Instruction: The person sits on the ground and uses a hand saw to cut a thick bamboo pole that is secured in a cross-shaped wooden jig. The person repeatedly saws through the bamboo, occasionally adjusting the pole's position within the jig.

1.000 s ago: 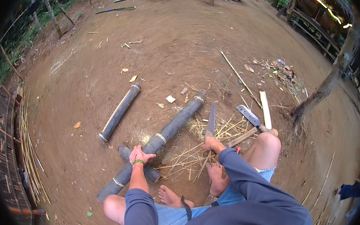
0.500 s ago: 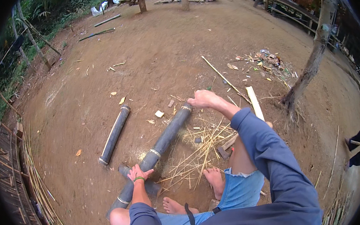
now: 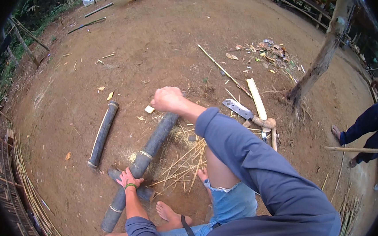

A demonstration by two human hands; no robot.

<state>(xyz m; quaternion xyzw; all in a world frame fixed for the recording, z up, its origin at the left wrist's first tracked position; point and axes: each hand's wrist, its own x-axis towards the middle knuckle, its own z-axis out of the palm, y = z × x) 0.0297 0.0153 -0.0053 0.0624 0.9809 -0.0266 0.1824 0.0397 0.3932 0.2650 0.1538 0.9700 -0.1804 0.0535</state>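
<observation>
Across a short dark log (image 3: 147, 193), the long bamboo (image 3: 159, 134) lay under the wide-spread left hand (image 3: 128, 178). The right hand (image 3: 168, 99) made a fist over its far end, its hold hidden. Working that end seemed the step; next needed steady pressing.

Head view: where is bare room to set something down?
Crowded: right of the long bamboo, with loose strips and a machete. Mostly bare: between the short bamboo and far-left canes; beyond both bamboos, left of the leaf litter.
</observation>
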